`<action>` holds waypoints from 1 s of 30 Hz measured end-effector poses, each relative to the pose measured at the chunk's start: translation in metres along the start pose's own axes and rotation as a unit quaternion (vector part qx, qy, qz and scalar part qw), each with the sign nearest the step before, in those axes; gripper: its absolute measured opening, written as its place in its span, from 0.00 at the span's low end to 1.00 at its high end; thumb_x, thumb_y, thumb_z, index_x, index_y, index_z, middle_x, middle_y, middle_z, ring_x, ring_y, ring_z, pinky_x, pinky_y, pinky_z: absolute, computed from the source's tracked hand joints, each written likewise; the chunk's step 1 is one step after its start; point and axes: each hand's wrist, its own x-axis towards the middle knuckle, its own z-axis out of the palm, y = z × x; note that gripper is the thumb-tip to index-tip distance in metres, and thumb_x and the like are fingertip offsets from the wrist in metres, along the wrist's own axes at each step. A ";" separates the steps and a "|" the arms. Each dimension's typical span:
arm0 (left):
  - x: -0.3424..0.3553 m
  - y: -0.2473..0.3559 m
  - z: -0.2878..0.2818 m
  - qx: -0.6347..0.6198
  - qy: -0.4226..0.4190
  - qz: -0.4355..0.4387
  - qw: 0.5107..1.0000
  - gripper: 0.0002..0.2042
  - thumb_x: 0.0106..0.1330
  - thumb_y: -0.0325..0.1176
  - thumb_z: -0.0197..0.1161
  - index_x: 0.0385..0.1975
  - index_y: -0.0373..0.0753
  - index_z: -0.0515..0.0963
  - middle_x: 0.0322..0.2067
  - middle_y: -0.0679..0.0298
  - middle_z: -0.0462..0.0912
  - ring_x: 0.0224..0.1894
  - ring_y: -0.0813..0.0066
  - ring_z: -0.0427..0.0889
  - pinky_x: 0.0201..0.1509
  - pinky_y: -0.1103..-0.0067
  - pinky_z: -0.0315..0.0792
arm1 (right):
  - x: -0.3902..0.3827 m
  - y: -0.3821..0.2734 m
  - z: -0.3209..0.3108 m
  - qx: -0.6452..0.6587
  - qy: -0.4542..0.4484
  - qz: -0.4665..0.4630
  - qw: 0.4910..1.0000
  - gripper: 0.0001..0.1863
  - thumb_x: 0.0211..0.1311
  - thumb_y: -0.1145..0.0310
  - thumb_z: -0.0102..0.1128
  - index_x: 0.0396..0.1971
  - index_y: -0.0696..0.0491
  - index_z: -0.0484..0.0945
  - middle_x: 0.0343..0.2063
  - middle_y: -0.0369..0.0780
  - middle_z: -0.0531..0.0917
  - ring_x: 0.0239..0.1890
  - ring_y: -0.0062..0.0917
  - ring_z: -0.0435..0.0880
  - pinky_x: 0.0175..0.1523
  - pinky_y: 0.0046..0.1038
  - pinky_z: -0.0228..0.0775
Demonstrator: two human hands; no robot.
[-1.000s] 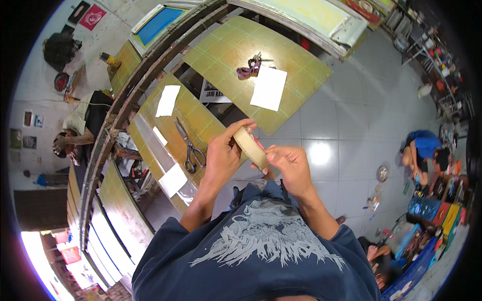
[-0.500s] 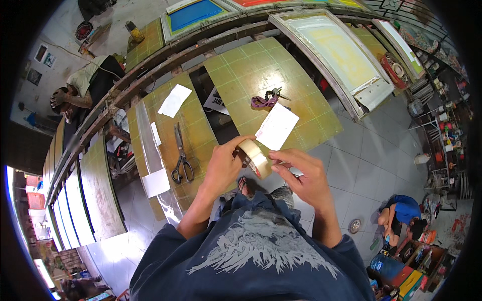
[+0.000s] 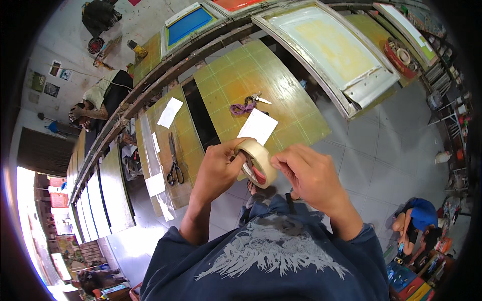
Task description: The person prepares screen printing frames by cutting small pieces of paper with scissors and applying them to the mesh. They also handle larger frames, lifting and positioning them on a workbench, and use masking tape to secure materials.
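A roll of pale, creamy tape (image 3: 267, 159) with a reddish inner core is held up in front of my chest. My left hand (image 3: 218, 168) is closed on its left side, thumb inside the ring. At its right outer edge, the thumb and forefinger of my right hand (image 3: 314, 173) pinch the tape; a loose strip is too small to make out. Beyond the roll, a white sheet of paper (image 3: 258, 126) lies on a yellowish board (image 3: 291, 108), beside keys (image 3: 256, 96) with a purple strap (image 3: 242, 109). Black-handled scissors (image 3: 174, 163) rest on the board to the left.
White paper pieces (image 3: 170, 112) and a clear plastic strip (image 3: 149, 143) lie on the left board. A framed printing screen (image 3: 326, 45) stands at the far right, a blue one (image 3: 190, 26) farther back. A person in blue (image 3: 422, 213) crouches at right; another person (image 3: 103, 93) is at left.
The roll has turned so its ring opening shows more. My right hand's fingers have drawn together into a pinch at its edge. The view has shifted slightly.
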 end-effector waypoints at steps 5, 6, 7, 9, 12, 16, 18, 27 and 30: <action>0.002 0.013 0.035 0.040 0.027 -0.036 0.998 0.15 0.72 0.26 0.56 0.55 0.30 0.80 0.37 0.58 0.88 0.37 0.78 0.86 0.37 0.82 0.79 | -0.019 0.011 -0.020 -0.020 -0.041 0.035 0.998 0.09 0.64 0.71 0.60 0.42 0.52 0.73 0.34 0.38 0.78 0.37 0.36 0.81 0.35 0.37 0.73; 0.004 0.015 0.042 0.029 0.035 -0.036 0.998 0.15 0.71 0.26 0.57 0.54 0.30 0.81 0.36 0.57 0.89 0.36 0.79 0.85 0.37 0.81 0.79 | -0.022 0.014 -0.022 -0.027 -0.038 0.048 0.998 0.08 0.65 0.70 0.59 0.41 0.52 0.73 0.34 0.39 0.78 0.38 0.37 0.80 0.35 0.37 0.72; 0.005 0.016 0.050 0.017 0.041 -0.038 0.998 0.15 0.71 0.26 0.58 0.54 0.29 0.81 0.35 0.56 0.89 0.34 0.79 0.85 0.37 0.80 0.79 | -0.026 0.016 -0.025 -0.030 -0.039 0.067 0.997 0.07 0.65 0.70 0.58 0.41 0.51 0.72 0.34 0.39 0.78 0.39 0.37 0.80 0.36 0.38 0.72; 0.008 0.017 0.065 0.014 0.054 -0.033 0.998 0.15 0.70 0.26 0.58 0.53 0.29 0.82 0.34 0.55 0.90 0.32 0.80 0.85 0.36 0.80 0.78 | -0.033 0.023 -0.032 -0.029 -0.056 0.101 0.993 0.06 0.67 0.69 0.56 0.40 0.51 0.71 0.34 0.39 0.78 0.38 0.38 0.80 0.36 0.38 0.71; 0.013 0.016 0.083 0.035 0.079 -0.002 0.996 0.16 0.69 0.25 0.59 0.55 0.32 0.81 0.35 0.56 0.90 0.30 0.81 0.83 0.35 0.80 0.77 | -0.044 0.028 -0.038 -0.004 -0.047 0.139 0.989 0.04 0.70 0.68 0.53 0.39 0.51 0.71 0.33 0.40 0.78 0.38 0.40 0.80 0.36 0.40 0.70; 0.011 0.014 0.094 0.098 0.136 0.032 0.985 0.18 0.66 0.22 0.61 0.57 0.35 0.82 0.34 0.53 0.89 0.28 0.80 0.82 0.35 0.80 0.77 | -0.051 0.035 -0.033 0.027 -0.007 0.145 0.989 0.03 0.71 0.70 0.53 0.38 0.52 0.71 0.32 0.41 0.77 0.36 0.41 0.80 0.36 0.41 0.69; 0.006 0.010 0.095 0.140 0.168 0.048 0.975 0.20 0.65 0.20 0.60 0.58 0.37 0.81 0.35 0.54 0.88 0.29 0.79 0.82 0.35 0.80 0.77 | -0.051 0.036 -0.026 0.035 0.014 0.146 0.989 0.03 0.70 0.70 0.53 0.38 0.52 0.70 0.32 0.41 0.77 0.35 0.41 0.80 0.35 0.41 0.69; 0.010 0.008 0.093 0.180 0.298 0.122 0.929 0.27 0.64 0.12 0.53 0.62 0.40 0.79 0.43 0.58 0.89 0.32 0.83 0.82 0.36 0.83 0.75 | -0.048 0.045 -0.006 0.064 0.066 0.073 0.993 0.07 0.67 0.73 0.61 0.40 0.53 0.72 0.32 0.40 0.79 0.34 0.39 0.81 0.33 0.37 0.72; 0.015 0.016 0.092 0.175 0.325 0.160 0.916 0.26 0.66 0.13 0.53 0.63 0.41 0.79 0.42 0.59 0.89 0.30 0.84 0.80 0.34 0.84 0.74 | -0.046 0.047 -0.007 0.071 0.109 0.044 0.990 0.14 0.63 0.73 0.66 0.47 0.53 0.74 0.37 0.41 0.81 0.34 0.38 0.83 0.35 0.35 0.75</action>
